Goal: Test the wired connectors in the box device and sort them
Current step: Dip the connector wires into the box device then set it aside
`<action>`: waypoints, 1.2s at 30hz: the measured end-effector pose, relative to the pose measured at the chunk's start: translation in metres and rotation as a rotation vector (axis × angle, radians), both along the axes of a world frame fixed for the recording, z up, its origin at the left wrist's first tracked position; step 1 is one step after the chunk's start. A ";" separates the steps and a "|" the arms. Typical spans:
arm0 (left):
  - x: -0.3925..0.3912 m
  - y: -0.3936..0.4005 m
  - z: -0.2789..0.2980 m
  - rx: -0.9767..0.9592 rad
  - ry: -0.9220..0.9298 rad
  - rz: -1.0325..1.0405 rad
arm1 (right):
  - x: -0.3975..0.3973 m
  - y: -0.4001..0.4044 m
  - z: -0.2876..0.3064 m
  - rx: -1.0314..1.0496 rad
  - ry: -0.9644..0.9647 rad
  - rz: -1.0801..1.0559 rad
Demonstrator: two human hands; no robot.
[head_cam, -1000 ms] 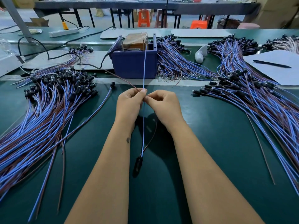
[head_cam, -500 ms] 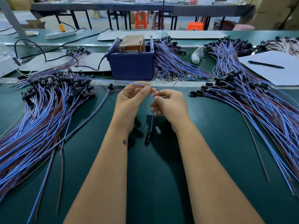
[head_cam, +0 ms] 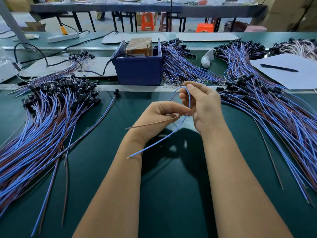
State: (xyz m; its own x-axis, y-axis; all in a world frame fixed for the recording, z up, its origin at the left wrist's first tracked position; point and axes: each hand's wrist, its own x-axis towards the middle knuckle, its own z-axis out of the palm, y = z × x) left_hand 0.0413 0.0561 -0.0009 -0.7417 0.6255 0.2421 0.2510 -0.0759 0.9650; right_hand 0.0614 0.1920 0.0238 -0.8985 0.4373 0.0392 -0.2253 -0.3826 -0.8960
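Above the green bench (head_cam: 171, 194), the left hand (head_cam: 154, 119) pinches a brown wire (head_cam: 151, 123); the right hand (head_cam: 204, 107) pinches its looped blue wire (head_cam: 187, 100). Wire piles (head_cam: 42, 121) flank them; the blue box (head_cam: 139, 69) stands beyond.

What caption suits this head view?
Both hands hold one blue wire and brown wire before the blue box.

The blue wire (head_cam: 173, 133), earlier hanging straight, now loops over the raised right hand (head_cam: 204, 107).
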 end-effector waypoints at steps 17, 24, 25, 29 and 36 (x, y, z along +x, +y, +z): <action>-0.009 0.006 -0.012 -0.276 -0.034 0.459 | 0.030 0.103 0.014 1.487 -1.050 -0.174; -0.009 0.004 -0.014 -0.331 0.041 0.585 | 0.008 0.048 0.002 1.719 -0.869 -0.163; -0.010 0.002 -0.012 -0.376 0.088 0.678 | 0.003 0.040 -0.003 1.665 -0.803 -0.106; -0.018 -0.023 -0.010 -0.644 0.314 1.081 | -0.010 0.030 -0.021 1.404 -0.724 0.096; -0.028 -0.045 -0.014 -0.994 0.039 1.049 | -0.011 0.066 -0.028 1.312 -0.877 -0.154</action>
State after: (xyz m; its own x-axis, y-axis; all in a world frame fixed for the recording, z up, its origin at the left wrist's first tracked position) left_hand 0.0133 0.0111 -0.0150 -0.9592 -0.2740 0.0695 -0.2044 0.8421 0.4990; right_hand 0.0504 0.2584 -0.0040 -0.7966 0.6033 -0.0383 0.5556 0.7058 -0.4394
